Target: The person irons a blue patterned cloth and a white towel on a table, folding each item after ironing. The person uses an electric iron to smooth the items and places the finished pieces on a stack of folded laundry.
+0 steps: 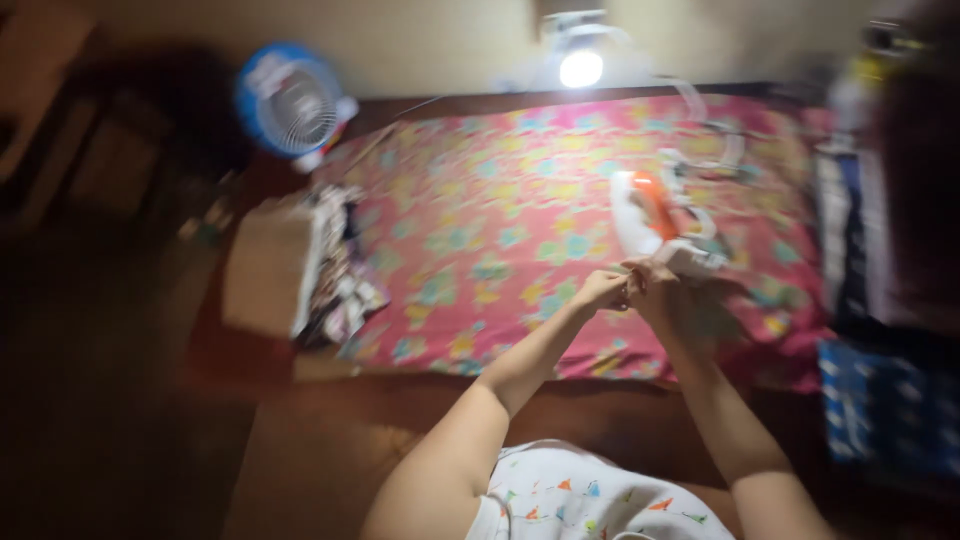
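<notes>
My left hand (600,291) and my right hand (655,284) meet fingertip to fingertip over a pink flowered cloth (500,230) spread on a table. Both pinch something small between them; the blur hides what it is. Just beyond my right hand lies a white and orange clothes iron (648,212) on its side, with a pale bit of fabric (700,258) beside it. The iron's white cord (715,140) loops toward the back right.
A blue and white fan (290,100) stands at the back left. A stack of folded clothes (335,270) sits at the cloth's left edge. A lamp (581,68) shines at the back. Dark clothes (850,230) and a blue patterned item (880,410) lie at the right.
</notes>
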